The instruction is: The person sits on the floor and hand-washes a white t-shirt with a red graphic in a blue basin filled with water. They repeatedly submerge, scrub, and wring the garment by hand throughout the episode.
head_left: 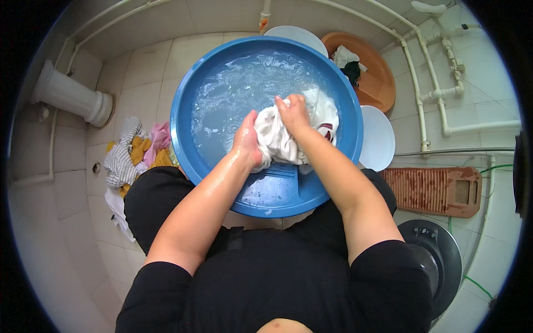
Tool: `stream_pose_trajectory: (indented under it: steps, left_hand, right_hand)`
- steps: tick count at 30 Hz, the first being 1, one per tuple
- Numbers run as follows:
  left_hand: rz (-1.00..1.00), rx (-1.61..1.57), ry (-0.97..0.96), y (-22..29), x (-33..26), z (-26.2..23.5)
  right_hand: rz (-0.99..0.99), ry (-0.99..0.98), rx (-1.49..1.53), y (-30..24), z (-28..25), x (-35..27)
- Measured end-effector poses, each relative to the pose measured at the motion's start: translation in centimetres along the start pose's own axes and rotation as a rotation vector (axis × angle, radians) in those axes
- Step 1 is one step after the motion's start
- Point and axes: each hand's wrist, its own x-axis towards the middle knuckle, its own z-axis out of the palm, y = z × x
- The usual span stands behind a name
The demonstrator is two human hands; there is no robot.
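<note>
two hands work in the head view: the left hand (247,139) and right hand (294,111) both have their fingers closed on a wet white garment (288,136), bunched at the near right side of a blue basin (189,139) of soapy water. judging by this, the scrubbing of that piece is under way, not finished. left of the basin a pile of clothes (133,158) lies dry on the tiled floor, seemingly unwashed. at the far right an orange basin (383,83) holds a few pieces. a ridged washboard (433,191) lies at the right.
</note>
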Motion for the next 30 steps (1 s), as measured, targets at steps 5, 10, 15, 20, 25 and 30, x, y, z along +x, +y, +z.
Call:
stream_pose_trajectory:
  steps: [5,10,15,20,25,30]
  left_hand:
    - [0.224,-0.168,0.182,2.0,-0.2,-1.3]
    - [0.288,-0.141,0.146,1.8,0.3,-1.9]
    - [0.232,-0.156,-0.048,2.0,1.4,-3.4]
    - [-0.095,-0.191,-0.479,3.3,3.0,-6.8]
    - [0.023,0.013,0.25,0.9,-1.7,1.9]
    - [-0.047,-0.12,-0.614,1.1,1.5,-4.8]
  right_hand:
    - [0.112,-0.743,-0.131,2.2,-4.0,2.3]
    - [0.375,-0.454,0.003,-0.4,-4.2,1.1]
    - [-0.348,-0.37,0.279,-7.6,-3.1,-3.8]
    - [-0.779,-0.195,0.352,-11.3,-4.4,-7.9]
    - [-0.494,-0.012,0.17,-6.9,-2.6,-4.4]
    - [-0.683,-0.052,0.158,-8.9,-2.6,-5.9]
